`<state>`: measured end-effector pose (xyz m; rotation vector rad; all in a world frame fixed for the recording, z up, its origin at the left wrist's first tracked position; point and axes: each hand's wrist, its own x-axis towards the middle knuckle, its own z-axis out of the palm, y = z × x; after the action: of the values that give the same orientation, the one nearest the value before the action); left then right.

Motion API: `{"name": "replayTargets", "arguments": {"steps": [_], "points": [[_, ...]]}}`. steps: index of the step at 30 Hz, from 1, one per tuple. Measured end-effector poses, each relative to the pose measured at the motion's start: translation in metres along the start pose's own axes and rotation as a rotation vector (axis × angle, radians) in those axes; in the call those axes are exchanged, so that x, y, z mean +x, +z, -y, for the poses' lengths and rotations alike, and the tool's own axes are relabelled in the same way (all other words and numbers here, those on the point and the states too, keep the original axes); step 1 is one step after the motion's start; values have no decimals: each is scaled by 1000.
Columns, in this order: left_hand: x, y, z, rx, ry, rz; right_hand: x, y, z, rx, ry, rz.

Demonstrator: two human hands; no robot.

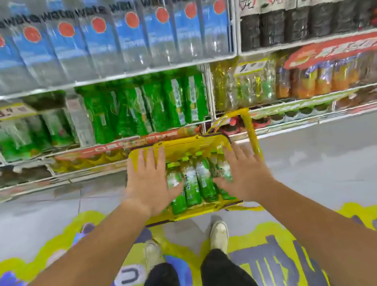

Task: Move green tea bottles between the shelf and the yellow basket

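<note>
Left grip [148, 182] and right grip [243, 173], fingers spread and holding nothing, flank green tea bottles [198, 181] inside the yellow basket [195, 213] on the floor [43, 209]; contact unclear

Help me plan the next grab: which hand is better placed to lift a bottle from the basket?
Probably right: the right hand overlaps the rightmost bottle; the left hand covers the basket left of the bottles.

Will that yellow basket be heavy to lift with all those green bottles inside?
Probably heavy: the yellow basket holds several full-looking green tea bottles. They fill only part of it, so they may slide. Lifted by its handle, it might tilt.
</note>
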<state>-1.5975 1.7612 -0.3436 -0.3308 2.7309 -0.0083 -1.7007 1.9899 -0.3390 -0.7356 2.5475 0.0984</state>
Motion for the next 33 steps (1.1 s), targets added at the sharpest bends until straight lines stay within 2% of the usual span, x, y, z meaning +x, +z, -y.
{"name": "replayTargets", "arguments": {"steps": [5, 8, 14, 17, 21, 23, 27, 30, 33], "points": [[18, 90, -30, -36, -95, 131, 44, 83, -32, 117, -48, 75], [34, 132, -44, -81, -140, 156, 62, 132, -47, 157, -14, 154], [73, 203, -59, -244, -237, 319, 91, 207, -70, 285, 39, 235], [87, 235, -61, -315, -295, 339, 104, 224, -73, 408, 119, 263], [101, 257, -66, -551, -384, 399, 119, 237, -71, 547, 276, 181], [109, 264, -69, -649, -427, 396, 127, 240, -67, 568, 345, 159], [123, 270, -79, -665, -515, 390, 144, 242, -59, 609, 475, 119], [128, 279, -80, -808, -668, 306, 151, 243, -57, 582, 512, 111], [130, 289, -72, -820, -715, 286, 154, 242, -53, 580, 529, 104]]}}
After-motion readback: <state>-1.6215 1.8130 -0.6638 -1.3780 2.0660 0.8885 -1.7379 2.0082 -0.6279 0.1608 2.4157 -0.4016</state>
